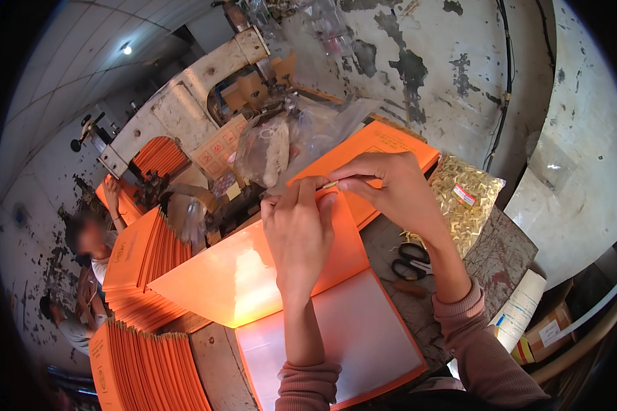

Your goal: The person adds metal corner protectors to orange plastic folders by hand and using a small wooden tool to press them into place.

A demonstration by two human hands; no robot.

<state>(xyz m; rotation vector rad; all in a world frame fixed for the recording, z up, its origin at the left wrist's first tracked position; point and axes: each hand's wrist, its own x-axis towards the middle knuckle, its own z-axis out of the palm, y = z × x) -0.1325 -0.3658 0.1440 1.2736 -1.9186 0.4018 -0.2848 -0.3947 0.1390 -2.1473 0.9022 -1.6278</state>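
Observation:
An orange folder (212, 291) lies open in front of me, its shiny cover raised and its pale inner side (343, 335) flat on the bench. My left hand (298, 236) is closed on the top edge of that raised cover. At the same edge, my right hand (397, 188) pinches a small gold-coloured metal fastener (330, 184) between thumb and forefinger. The fingertips of both hands almost meet there. Beside my right wrist rests a clear bag of many similar gold-coloured pieces (469, 219). Behind my hands lies a pile of orange folders (401, 140).
Black-handled scissors (411, 262) lie right of the folder on the worn bench (500, 250). Tall stacks of orange folders (151, 363) stand at left. A heavy metal machine frame (185, 96) and plastic bags (271, 147) are behind. People (92, 240) sit at far left.

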